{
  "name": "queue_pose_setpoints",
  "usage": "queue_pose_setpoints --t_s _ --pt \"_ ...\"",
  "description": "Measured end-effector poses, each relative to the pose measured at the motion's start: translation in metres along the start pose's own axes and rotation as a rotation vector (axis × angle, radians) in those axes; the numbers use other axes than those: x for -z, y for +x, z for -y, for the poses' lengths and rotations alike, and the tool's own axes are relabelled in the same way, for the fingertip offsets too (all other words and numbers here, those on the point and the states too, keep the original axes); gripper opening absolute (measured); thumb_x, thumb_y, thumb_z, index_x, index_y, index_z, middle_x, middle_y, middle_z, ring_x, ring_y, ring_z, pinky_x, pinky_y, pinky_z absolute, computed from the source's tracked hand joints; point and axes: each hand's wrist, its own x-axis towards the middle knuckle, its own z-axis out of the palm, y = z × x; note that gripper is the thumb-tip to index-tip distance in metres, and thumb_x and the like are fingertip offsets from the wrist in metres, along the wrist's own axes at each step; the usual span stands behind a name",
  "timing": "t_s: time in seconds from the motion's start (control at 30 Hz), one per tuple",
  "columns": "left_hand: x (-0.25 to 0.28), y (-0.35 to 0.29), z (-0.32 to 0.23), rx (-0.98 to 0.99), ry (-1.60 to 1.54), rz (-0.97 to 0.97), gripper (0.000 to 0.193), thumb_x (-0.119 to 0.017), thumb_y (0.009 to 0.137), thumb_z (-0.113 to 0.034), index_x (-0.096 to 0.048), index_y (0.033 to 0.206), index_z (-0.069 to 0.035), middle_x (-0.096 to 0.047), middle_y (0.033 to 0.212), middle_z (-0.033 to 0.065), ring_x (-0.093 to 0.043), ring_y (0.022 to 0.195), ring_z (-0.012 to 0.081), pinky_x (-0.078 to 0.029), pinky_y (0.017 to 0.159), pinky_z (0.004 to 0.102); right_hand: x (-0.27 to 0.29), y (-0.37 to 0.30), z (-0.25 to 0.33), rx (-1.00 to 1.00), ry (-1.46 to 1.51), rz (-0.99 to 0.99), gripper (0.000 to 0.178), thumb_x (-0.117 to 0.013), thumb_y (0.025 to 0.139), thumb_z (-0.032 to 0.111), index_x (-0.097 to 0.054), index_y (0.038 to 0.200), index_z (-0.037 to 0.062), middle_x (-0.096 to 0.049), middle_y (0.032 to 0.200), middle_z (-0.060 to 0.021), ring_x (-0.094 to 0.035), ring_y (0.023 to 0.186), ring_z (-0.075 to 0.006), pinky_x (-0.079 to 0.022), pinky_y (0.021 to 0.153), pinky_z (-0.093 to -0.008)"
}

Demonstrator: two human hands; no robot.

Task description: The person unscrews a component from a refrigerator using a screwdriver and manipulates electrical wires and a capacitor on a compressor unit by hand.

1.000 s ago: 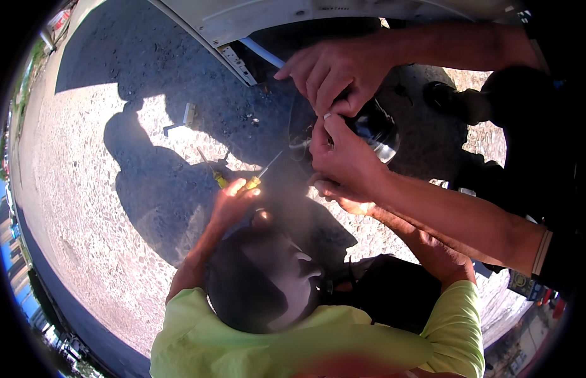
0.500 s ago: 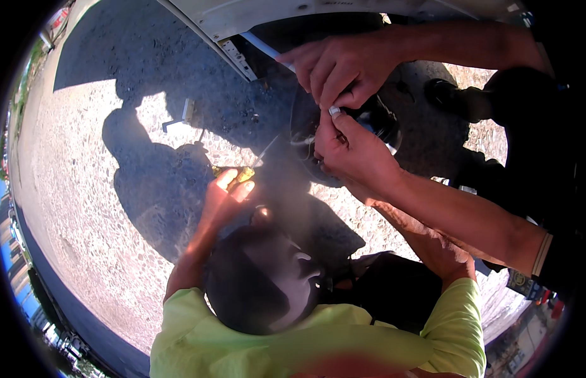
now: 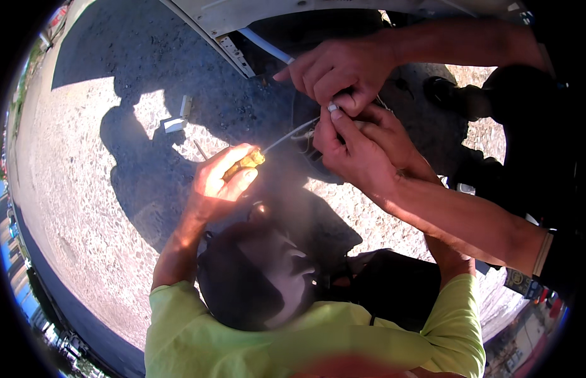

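Note:
Dark-sleeved arms reaching in from the right edge appear to be mine. My left hand (image 3: 359, 148), the lower one, is closed, pinching a small white piece (image 3: 332, 108) between thumb and fingertips. Just above, my right hand (image 3: 346, 69) is closed too, its thumb and fingers meeting at that piece; the index finger points left beside a pale tube (image 3: 266, 45). A co-worker's right hand (image 3: 390, 129) lies partly hidden behind my left. Their left hand (image 3: 220, 173) grips a yellow handle (image 3: 245, 165), from which a thin pale rod or wire (image 3: 291, 133) runs toward my hands.
The co-worker, in a dark cap (image 3: 252, 277) and yellow-green shirt (image 3: 204, 340), bends close at the lower middle. A pale vehicle panel (image 3: 242, 14) overhangs the top. Small white pieces (image 3: 179, 120) lie on the sunlit stony ground (image 3: 72, 208). A dark shoe (image 3: 443, 94) stands at right.
The co-worker's left hand with the yellow handle has moved up, and its thin rod now reaches closer to my hands. Their right hand has come up behind mine. My hands hardly moved.

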Motion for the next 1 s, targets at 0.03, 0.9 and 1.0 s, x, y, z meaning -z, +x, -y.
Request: queue_pose_setpoints --t_s 0.03,0.9,1.0 --pt "0.0 0.002 -0.003 0.0 0.03 0.008 0.038 -0.073 0.093 -0.008 -0.067 0.129 0.004 -0.075 0.117 0.0166 -0.073 0.106 0.0223 -0.057 0.093 0.0338 0.003 -0.001 0.002 0.047 -0.087 -0.013 0.033 -0.056 0.105 0.012 -0.058 0.133 -0.0039 -0.067 0.114 -0.0085 -0.065 0.105 -0.0143 -0.052 0.093 -0.0283" --pt "-0.031 -0.052 0.126 0.521 0.116 -0.189 0.046 -0.072 0.097 -0.023 -0.063 0.138 -0.004 -0.073 0.122 0.0156 -0.071 0.109 0.022 -0.055 0.096 0.035 0.012 0.003 -0.059 -0.08 -0.428 0.092 0.026 -0.064 0.101 0.013 -0.062 0.126 0.0051 -0.068 0.115 -0.0081 -0.067 0.104 -0.0164 -0.056 0.09 -0.0316" --pt "-0.037 -0.059 0.146 0.312 0.498 -0.232 0.042 -0.071 0.096 -0.023 -0.066 0.135 -0.01 -0.072 0.117 0.0171 -0.069 0.11 0.031 -0.053 0.099 0.041 0.034 0.017 -0.085 -0.079 -0.481 0.069 0.026 -0.064 0.1 0.01 -0.063 0.125 0.0027 -0.068 0.116 -0.0069 -0.067 0.105 -0.0173 -0.055 0.094 -0.0332"
